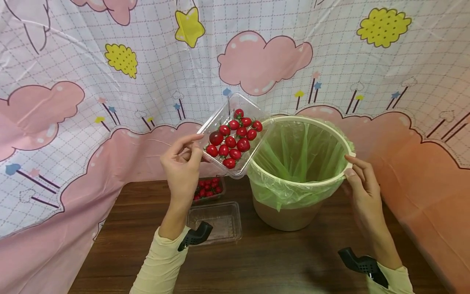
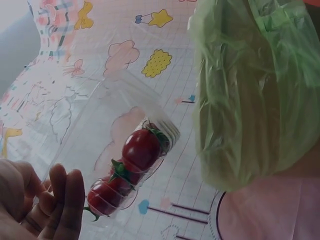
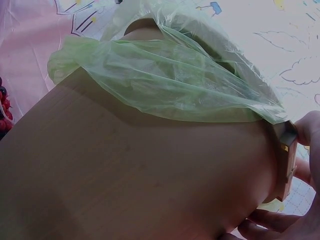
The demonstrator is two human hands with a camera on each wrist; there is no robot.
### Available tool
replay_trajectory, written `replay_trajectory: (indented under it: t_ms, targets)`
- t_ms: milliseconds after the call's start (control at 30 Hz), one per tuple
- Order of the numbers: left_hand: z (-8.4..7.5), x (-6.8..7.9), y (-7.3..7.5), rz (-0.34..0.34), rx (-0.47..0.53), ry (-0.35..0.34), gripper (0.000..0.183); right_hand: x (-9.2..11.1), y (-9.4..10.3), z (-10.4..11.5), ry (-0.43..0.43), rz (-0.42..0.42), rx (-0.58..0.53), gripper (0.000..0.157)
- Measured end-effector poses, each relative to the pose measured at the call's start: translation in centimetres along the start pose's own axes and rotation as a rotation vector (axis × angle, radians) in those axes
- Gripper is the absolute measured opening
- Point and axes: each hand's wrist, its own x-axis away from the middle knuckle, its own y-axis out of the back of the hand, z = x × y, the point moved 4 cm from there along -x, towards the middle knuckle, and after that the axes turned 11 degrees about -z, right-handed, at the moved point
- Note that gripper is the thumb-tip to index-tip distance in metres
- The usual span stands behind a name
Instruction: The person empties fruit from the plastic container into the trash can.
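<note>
My left hand (image 1: 181,163) pinches the edge of a clear plastic box (image 1: 254,108), thumb in front and fingers behind. Red cherry tomatoes (image 1: 230,142) lie in the box, some with green stems, and it is tilted up beside the bin's left rim. The left wrist view shows the tomatoes (image 2: 142,150) through the box wall. A beige trash bin (image 1: 286,214) stands on the table, lined with a green plastic bag (image 1: 279,192) folded over its rim. On the bin's right side, my right hand (image 1: 363,188) grips the rim between thumb and fingers.
Behind my left forearm, another clear box (image 1: 223,183) of cherry tomatoes sits on the dark wooden table (image 1: 257,261). Nearer me is a clear box (image 1: 214,224) with only its bare bottom showing. A patterned cloth (image 1: 154,106) hangs behind and along both sides.
</note>
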Motion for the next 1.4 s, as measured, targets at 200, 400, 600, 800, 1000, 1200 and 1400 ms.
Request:
replay_trajectory:
  t_ms: [200, 400, 600, 800, 1000, 1200, 1400]
  targets:
    - [0.7, 0.4, -1.9, 0.012, -0.003, 0.01, 0.026, 0.0, 0.0, -0.2, -0.006, -0.008, -0.024, 0.043]
    - [1.0, 0.7, -3.7, 0.029, 0.018, -0.003, 0.023, 0.1, 0.0, -0.2, -0.022, -0.026, -0.002, 0.043]
    - [1.1, 1.2, -5.3, 0.017, 0.011, -0.034, 0.023, 0.1, 0.0, 0.0, -0.016, -0.013, 0.003, 0.044]
    - [1.7, 1.9, -6.6, 0.015, -0.022, -0.079, 0.024, 0.1, -0.1, 0.1, -0.013, 0.003, -0.006, 0.044]
    - [2.2, 2.4, -7.4, 0.024, -0.073, -0.174, 0.027, 0.1, 0.0, 0.1, -0.016, -0.009, 0.015, 0.044]
    - [2.4, 2.8, -7.6, 0.022, -0.09, -0.25, 0.029, 0.1, -0.1, 0.0, -0.011, 0.002, -0.004, 0.044]
    - [2.3, 2.8, -7.8, 0.021, -0.094, -0.313, 0.028, 0.0, 0.0, 0.0, -0.016, -0.004, -0.014, 0.043]
